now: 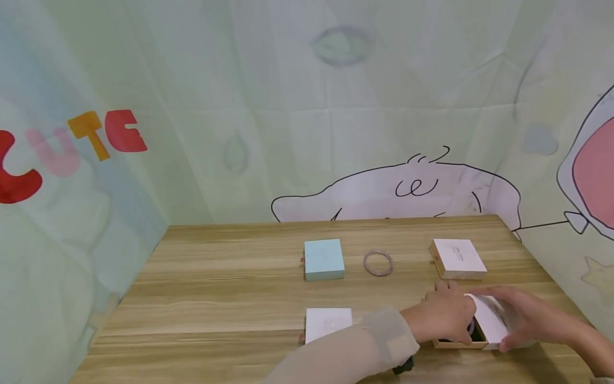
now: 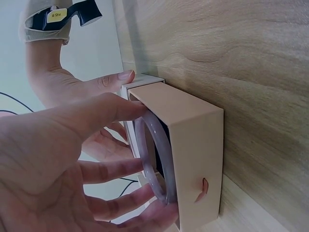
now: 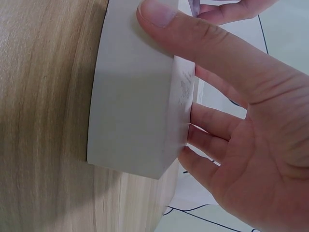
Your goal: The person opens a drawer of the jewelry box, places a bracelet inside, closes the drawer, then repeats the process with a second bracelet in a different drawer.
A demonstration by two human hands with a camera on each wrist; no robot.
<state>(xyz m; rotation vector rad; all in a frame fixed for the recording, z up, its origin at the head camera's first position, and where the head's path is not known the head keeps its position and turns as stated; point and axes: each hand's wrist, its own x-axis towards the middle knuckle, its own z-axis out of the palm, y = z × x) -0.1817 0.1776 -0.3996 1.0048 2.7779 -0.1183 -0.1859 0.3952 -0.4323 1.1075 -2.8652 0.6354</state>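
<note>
My left hand point(image 1: 443, 316) reaches over the pulled-out inner tray point(image 1: 460, 345) of a white drawer-style gift box. In the left wrist view, its thumb and fingers pinch a pale lilac bangle point(image 2: 165, 153), which stands tilted at the tray's opening against a dark lining. A small ribbon tab point(image 2: 203, 189) shows on the tray's end. Around the white outer sleeve point(image 3: 130, 111), my right hand point(image 1: 532, 316) keeps its grip, thumb on one side and fingers across the printed top.
Another lilac bangle point(image 1: 379, 274) lies on the wooden table point(image 1: 216, 277). Beside it are a light blue box point(image 1: 324, 260) and a white box point(image 1: 459, 258) at the back right. Another white box point(image 1: 328, 322) sits partly behind my left sleeve. A printed curtain point(image 1: 201, 133) hangs behind.
</note>
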